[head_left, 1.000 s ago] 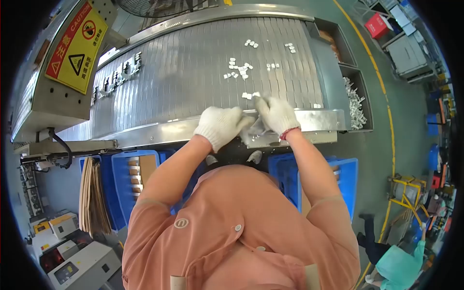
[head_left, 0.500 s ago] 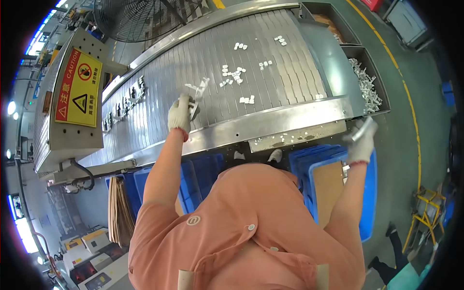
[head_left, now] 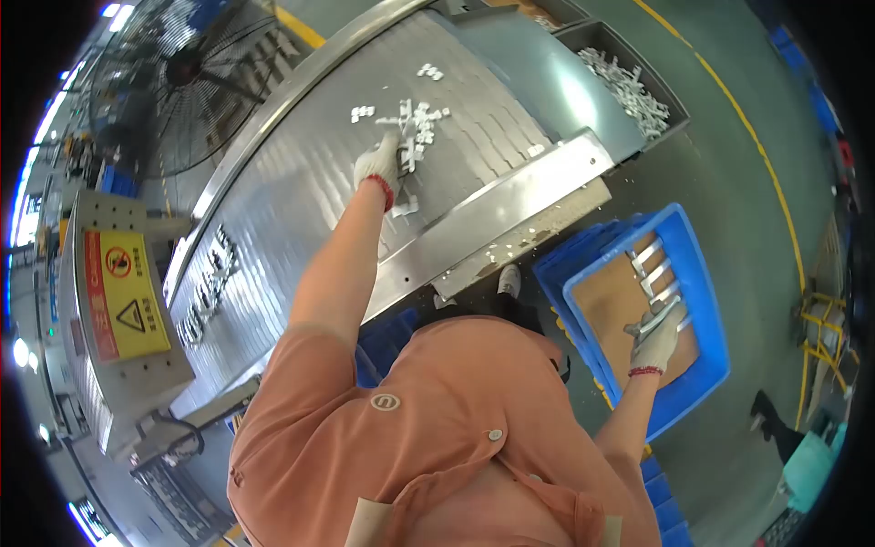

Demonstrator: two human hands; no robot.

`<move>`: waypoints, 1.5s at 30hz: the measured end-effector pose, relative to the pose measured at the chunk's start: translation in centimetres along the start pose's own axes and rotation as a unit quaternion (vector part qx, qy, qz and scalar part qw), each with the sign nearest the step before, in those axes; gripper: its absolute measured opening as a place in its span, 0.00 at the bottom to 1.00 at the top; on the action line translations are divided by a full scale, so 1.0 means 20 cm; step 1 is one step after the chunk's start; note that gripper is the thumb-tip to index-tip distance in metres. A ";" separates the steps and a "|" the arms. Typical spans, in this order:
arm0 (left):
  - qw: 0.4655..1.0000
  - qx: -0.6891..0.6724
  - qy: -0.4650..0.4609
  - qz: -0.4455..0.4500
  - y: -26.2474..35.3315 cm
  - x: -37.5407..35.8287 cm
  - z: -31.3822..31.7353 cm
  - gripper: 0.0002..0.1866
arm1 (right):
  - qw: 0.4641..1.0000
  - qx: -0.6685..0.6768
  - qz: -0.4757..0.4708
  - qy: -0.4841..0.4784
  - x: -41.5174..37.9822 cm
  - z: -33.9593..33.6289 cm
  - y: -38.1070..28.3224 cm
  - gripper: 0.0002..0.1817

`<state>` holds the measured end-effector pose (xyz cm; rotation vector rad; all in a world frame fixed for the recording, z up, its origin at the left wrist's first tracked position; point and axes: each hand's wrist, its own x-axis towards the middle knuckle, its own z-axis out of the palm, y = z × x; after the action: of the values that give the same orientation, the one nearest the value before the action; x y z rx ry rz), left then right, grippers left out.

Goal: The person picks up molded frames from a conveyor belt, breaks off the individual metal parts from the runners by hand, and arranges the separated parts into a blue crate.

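Conveyor point(head_left: 301, 196) of grey slatted metal slants across the upper middle of your head view. Your left hand point(head_left: 376, 162), in a white knit glove with a red cuff, is stretched out over it. White branching strips point(head_left: 406, 150) lie right at its fingertips, beside a loose cluster of small white pieces point(head_left: 423, 126); whether your fingers grip the strips or only touch them, you cannot tell from this angle.

Your right hand point(head_left: 660, 339), gloved the same way, is well apart from the left, down inside a blue crate point(head_left: 706, 365) to your right. Its fingers are closed around a silver part point(head_left: 655, 318), held over the brown cardboard point(head_left: 602, 305) in the crate. Just beyond your fingers, more silver pieces point(head_left: 649, 272) sit in a row along the crate's far side.

Past the conveyor's end, a grey bin point(head_left: 673, 91) holds a heap of white scraps point(head_left: 629, 96). At upper left stands a large fan point(head_left: 187, 77); below it, a red and yellow warning sign point(head_left: 128, 296) is fixed to a metal housing point(head_left: 173, 372).
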<state>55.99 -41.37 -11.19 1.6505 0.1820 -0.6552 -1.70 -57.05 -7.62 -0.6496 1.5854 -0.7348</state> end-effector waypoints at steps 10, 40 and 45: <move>0.974 0.082 -0.205 0.058 0.06 -0.04 0.77 0.35 | 0.974 -0.124 -0.048 0.182 0.10 -0.64 0.30 0.44; 0.728 0.564 -0.172 0.348 -0.07 -0.98 0.86 0.35 | 0.758 -0.591 0.107 0.254 0.83 -0.89 0.10 0.32; 0.716 0.568 -0.174 0.366 -0.07 -0.96 0.85 0.33 | 0.761 -0.582 0.112 0.264 0.92 -0.95 0.16 0.36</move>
<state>34.06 -52.56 -3.44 2.4352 -1.3661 -0.4157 -22.91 -67.17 -20.05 -1.1530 2.5695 0.4307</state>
